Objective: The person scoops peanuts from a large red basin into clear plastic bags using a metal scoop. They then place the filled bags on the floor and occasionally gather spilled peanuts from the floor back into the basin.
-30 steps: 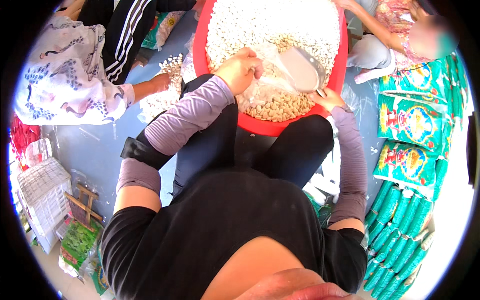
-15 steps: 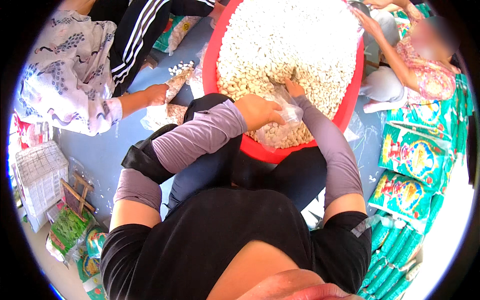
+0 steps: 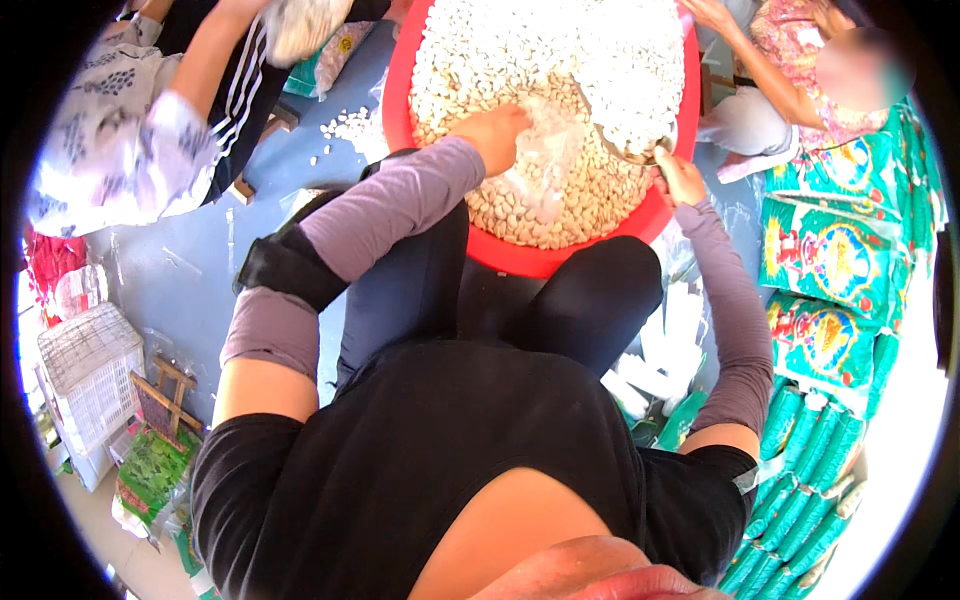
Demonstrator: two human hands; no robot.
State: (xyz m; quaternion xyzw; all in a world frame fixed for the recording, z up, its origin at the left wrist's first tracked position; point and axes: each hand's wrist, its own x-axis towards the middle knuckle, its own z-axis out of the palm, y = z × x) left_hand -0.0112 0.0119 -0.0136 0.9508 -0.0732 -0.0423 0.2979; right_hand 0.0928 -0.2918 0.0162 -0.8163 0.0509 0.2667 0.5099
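Note:
A big red tub (image 3: 515, 262) full of pale nuts or beans (image 3: 555, 222) stands in front of my knees. My left hand (image 3: 497, 138) is closed on the edge of a clear plastic bag (image 3: 545, 150), which lies over the heap. At the tub's right side, my right hand (image 3: 680, 178) is closed on the near end of a metal scoop (image 3: 636, 155). Most of the scoop is hidden among the pale pieces, so its full shape does not show.
A person at far left holds a filled bag (image 3: 305, 25) beside pieces spilled on the floor (image 3: 352, 128). Another person's hand (image 3: 708, 12) reaches to the tub's far right. Green printed packages (image 3: 830, 245) are stacked at right; a white crate (image 3: 92, 365) stands at left.
My right hand has left the heap beside the bag and now grips the scoop farther right. My left hand and the bag have shifted away from the tub's near rim. The left person's bag is raised.

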